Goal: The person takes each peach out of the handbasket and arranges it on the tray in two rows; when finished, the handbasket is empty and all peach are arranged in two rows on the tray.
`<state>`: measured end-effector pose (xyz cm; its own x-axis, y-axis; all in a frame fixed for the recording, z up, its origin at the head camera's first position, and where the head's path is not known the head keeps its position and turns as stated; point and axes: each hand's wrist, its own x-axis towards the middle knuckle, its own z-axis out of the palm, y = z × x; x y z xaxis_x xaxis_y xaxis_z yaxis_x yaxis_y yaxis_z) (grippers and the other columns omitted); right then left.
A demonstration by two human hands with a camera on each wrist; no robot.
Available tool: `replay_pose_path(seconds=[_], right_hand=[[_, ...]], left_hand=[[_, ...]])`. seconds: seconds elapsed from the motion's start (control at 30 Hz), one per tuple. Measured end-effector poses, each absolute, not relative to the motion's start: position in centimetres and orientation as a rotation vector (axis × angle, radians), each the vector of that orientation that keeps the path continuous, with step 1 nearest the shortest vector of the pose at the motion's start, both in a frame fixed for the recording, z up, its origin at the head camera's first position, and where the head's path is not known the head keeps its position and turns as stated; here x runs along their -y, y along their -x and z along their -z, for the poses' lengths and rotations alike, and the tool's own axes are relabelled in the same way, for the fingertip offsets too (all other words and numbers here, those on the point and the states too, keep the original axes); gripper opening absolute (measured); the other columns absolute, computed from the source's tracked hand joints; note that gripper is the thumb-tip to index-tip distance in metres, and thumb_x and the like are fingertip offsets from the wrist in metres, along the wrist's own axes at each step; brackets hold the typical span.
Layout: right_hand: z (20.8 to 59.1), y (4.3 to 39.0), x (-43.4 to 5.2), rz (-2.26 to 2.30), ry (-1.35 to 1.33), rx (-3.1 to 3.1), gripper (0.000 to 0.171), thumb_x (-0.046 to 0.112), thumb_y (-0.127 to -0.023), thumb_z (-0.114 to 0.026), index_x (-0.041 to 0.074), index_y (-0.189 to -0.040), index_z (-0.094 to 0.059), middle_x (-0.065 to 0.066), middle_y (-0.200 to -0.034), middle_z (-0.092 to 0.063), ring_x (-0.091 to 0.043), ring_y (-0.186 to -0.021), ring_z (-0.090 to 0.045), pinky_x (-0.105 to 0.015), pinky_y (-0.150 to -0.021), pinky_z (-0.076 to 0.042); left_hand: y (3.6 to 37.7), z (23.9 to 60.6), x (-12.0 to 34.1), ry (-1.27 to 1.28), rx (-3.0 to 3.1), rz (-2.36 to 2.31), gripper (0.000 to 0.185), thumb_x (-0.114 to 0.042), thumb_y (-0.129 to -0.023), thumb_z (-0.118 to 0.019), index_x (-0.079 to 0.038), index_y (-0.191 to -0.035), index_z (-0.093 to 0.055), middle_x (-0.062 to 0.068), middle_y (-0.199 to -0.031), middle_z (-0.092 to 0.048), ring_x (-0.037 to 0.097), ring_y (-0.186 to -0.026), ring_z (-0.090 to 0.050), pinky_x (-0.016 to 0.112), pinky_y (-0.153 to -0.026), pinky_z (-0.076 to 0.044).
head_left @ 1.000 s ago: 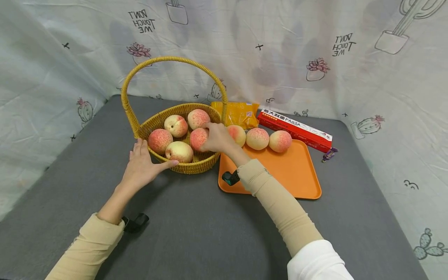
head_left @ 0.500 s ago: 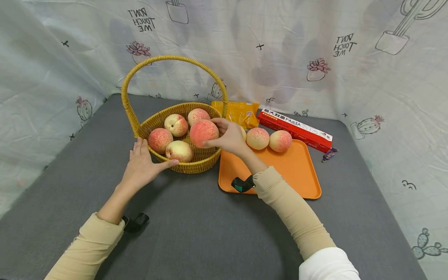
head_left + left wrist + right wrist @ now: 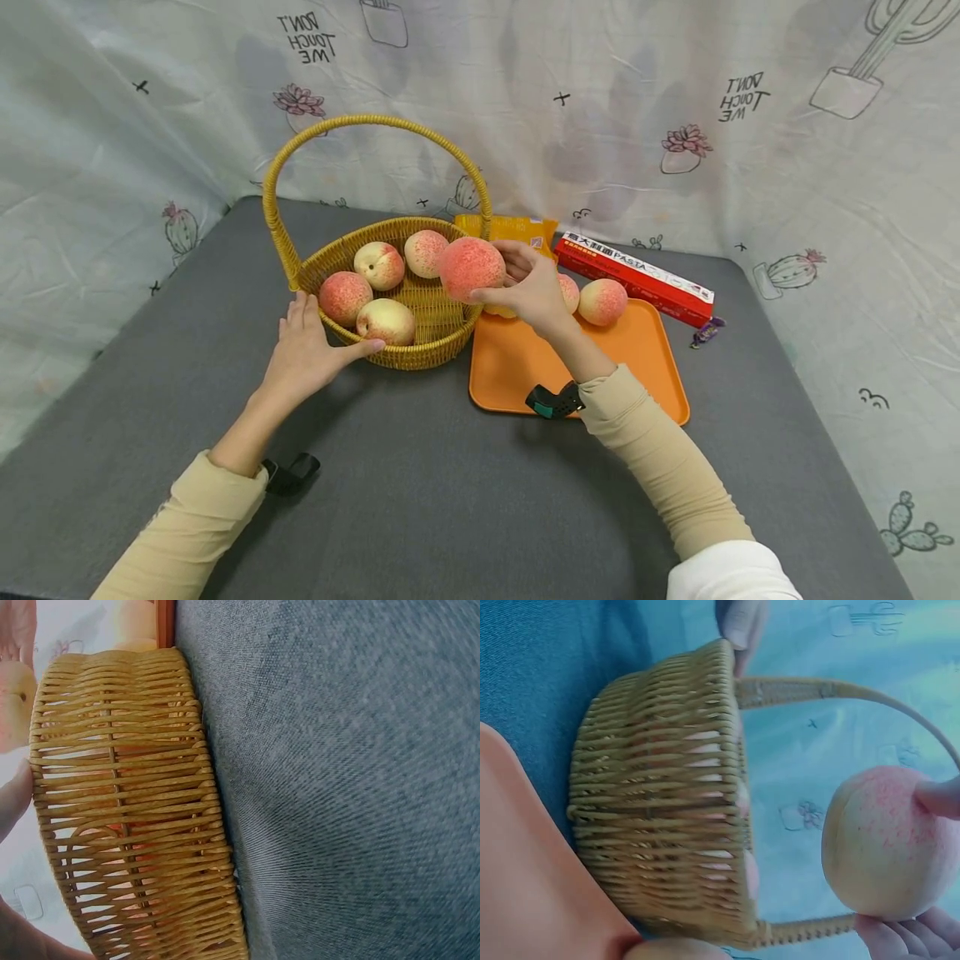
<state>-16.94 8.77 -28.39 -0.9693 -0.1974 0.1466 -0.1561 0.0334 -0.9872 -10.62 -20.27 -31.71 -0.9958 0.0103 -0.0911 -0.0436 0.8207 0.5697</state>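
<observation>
My right hand (image 3: 525,287) grips a pink peach (image 3: 471,267) in its fingertips, held in the air over the basket's right rim. In the right wrist view the same peach (image 3: 889,844) fills the lower right, beside the basket (image 3: 664,810). The woven yellow basket (image 3: 420,354) with a tall handle holds several peaches (image 3: 345,297). My left hand (image 3: 303,354) rests flat against the basket's front left wall, fingers straight. In the left wrist view the wicker wall (image 3: 127,810) is close up. An orange tray (image 3: 637,367) to the right carries more peaches (image 3: 602,301).
Behind the tray lie a red pasta box (image 3: 637,275) and a yellow packet (image 3: 504,229). A small purple wrapper (image 3: 705,332) sits at the box's right end. The grey tabletop (image 3: 450,500) is backed by a white printed cloth (image 3: 600,125).
My right hand lifted a peach out of the basket and carried it up and to the right, over the rim. The left hand stayed on the basket.
</observation>
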Motion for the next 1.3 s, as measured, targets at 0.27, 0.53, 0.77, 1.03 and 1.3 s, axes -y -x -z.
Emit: replay_pose_path(seconds=[0.27,0.53,0.77,1.03,1.3], right_hand=[[27.7,16.6,-11.7,2.25,0.256,-2.267,0.067,-0.016,-0.07,-0.076,-0.007,-0.131,-0.052,-0.021,-0.13,-0.057,-0.025,-0.116,-0.059,-0.033,-0.098,-0.048],[28.0,15.9,-16.1,2.307,0.077,-2.34,0.066,-0.02,-0.073,-0.072,-0.008,-0.133,-0.049,-0.015,-0.129,-0.057,-0.02,-0.115,-0.058,-0.032,-0.099,-0.047],[28.3,15.0,-19.9,2.303,-0.093,-2.412,0.056,-0.012,-0.077,-0.074,0.002,-0.127,-0.054,-0.002,-0.118,-0.059,-0.014,-0.112,-0.058,-0.028,-0.098,-0.047],[28.9,14.9,-23.7,2.516,-0.393,-2.276,0.048,-0.014,-0.075,-0.075,0.01,-0.114,-0.059,0.001,-0.107,-0.061,-0.015,-0.108,-0.057,-0.016,-0.081,-0.053],[29.7,15.3,-26.3,2.494,-0.776,-2.246,0.052,-0.005,-0.075,-0.08,0.012,-0.118,-0.057,-0.004,-0.117,-0.059,-0.015,-0.106,-0.053,-0.019,-0.09,-0.05]], left_hand=[[10.8,31.6,20.2,0.012,-2.921,-0.916,0.127,-0.066,-0.08,-0.067,0.017,-0.148,0.002,0.036,-0.154,0.011,0.052,-0.141,0.004,0.062,-0.113,-0.005],[10.7,31.6,20.1,0.013,-2.921,-0.925,0.126,-0.064,-0.08,-0.068,0.017,-0.147,0.0,0.037,-0.153,0.01,0.051,-0.142,0.004,0.063,-0.113,-0.005],[10.6,31.6,20.2,0.024,-2.924,-0.915,0.125,-0.064,-0.08,-0.068,0.017,-0.148,0.0,0.036,-0.153,0.01,0.053,-0.141,0.003,0.064,-0.112,-0.006],[10.6,31.7,20.3,0.023,-2.927,-0.914,0.125,-0.065,-0.08,-0.067,0.017,-0.148,0.0,0.036,-0.153,0.01,0.054,-0.14,0.002,0.065,-0.112,-0.007],[10.6,31.8,20.3,0.015,-2.921,-0.93,0.124,-0.063,-0.081,-0.068,0.017,-0.148,0.0,0.036,-0.153,0.011,0.053,-0.141,0.004,0.064,-0.112,-0.006]])
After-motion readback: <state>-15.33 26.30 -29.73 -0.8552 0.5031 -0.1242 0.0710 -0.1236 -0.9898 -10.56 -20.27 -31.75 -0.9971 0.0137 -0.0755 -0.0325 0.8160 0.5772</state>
